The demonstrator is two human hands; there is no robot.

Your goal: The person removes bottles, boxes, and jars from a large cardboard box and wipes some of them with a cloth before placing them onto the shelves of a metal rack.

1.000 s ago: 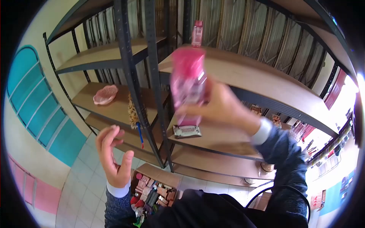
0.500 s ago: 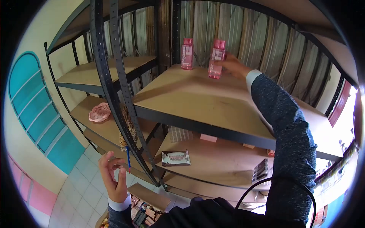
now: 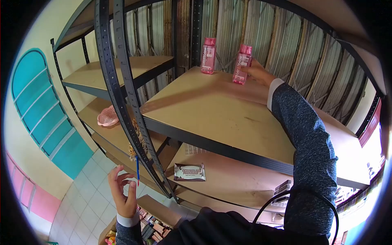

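My right hand grips a pink clear bottle from its right side, its base at the upper shelf board. A second pink bottle of the same kind stands upright to its left, near the back corner. Down at the lower left, my left hand hangs in the air with fingers bent and apart, nothing in it. Just past its fingertips is a thin blue and red stick-like thing beside the shelf post. Below that hand sits an open cardboard box of small packages.
On the shelf below lie a chocolate lip product pack and dark-and-clear small packs. A pink basket rests on the left rack. Black metal posts rise between the racks. A black cable loops near my right arm.
My view has shifted slightly, so the shelves and bottles sit differently in the picture. My right hand still holds its bottle beside the other one; my left hand keeps its pose.
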